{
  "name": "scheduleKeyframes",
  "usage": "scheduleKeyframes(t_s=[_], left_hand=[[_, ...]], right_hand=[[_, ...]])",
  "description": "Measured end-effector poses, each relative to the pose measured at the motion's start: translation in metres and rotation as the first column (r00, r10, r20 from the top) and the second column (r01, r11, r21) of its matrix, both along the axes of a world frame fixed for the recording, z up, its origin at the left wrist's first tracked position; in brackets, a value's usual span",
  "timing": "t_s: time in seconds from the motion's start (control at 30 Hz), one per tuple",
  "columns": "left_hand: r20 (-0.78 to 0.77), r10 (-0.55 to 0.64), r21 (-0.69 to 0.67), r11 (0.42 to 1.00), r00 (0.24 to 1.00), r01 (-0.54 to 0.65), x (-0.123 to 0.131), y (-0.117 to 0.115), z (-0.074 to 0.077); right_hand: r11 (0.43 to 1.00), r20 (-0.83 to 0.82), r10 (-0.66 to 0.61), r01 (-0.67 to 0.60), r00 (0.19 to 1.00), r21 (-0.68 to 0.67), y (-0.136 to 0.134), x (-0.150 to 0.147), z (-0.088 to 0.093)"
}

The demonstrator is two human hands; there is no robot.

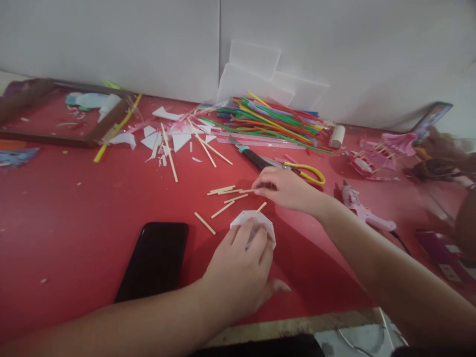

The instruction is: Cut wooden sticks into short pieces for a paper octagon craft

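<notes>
My left hand (243, 263) rests palm down over a white octagonal paper piece (241, 218), its fingers lying on top and the thumb spread out to the side. That hand hides much of the paper. My right hand (286, 188) pinches the end of a short thin wooden stick (246, 191) between thumb and fingertips. Several similar cut wooden sticks (223, 209) lie loose just left of it. One more short stick (262, 207) pokes out at the paper's top edge. Behind my right hand are a black-and-teal cutter (253, 156) and yellow-handled scissors (316, 171).
A black phone (156, 258) lies left of my left hand on the red table (92, 208). Coloured pipe cleaners (275, 121), paper scraps (181, 141) and a brown frame (48, 136) are farther back. A pink glue gun (366, 210) and pink craft pieces (390, 148) lie right.
</notes>
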State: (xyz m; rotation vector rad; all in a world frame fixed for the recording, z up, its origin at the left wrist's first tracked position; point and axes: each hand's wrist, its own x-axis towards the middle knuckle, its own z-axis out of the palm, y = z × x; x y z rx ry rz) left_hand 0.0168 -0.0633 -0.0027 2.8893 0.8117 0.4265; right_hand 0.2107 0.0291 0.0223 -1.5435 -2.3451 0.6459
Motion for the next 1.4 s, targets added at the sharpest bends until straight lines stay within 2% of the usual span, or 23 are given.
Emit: scheduleKeyframes(t_s=[0.17,0.33,0.73,0.97,1.23,1.4], left_hand=[[-0.010,0.005,-0.003,1.000,1.000,-0.005,0.000,-0.002,0.000],[-0.009,0.001,-0.002,1.000,1.000,-0.001,0.000,-0.002,-0.002],[-0.013,-0.010,-0.015,1.000,1.000,0.010,0.002,-0.001,-0.004],[-0.026,-0.012,-0.028,1.000,1.000,0.011,0.002,0.000,-0.002],[-0.010,-0.006,-0.024,1.000,1.000,0.006,0.003,0.000,-0.003],[0.004,-0.011,-0.022,1.000,1.000,0.011,0.002,0.000,-0.003]], right_hand=[[0.995,-0.061,0.041,-0.035,0.997,0.089,-0.019,0.015,-0.001],[0.978,-0.148,0.195,-0.204,0.970,-0.043,-0.034,0.014,0.012],[0.989,-0.079,0.086,-0.075,0.993,0.130,-0.041,0.004,0.004],[0.974,0.051,0.044,-0.054,0.998,0.219,-0.040,-0.002,0.001],[0.981,-0.009,-0.020,0.021,1.000,0.191,-0.037,-0.004,0.003],[0.989,0.019,0.035,-0.037,0.999,0.145,-0.035,0.000,0.012]])
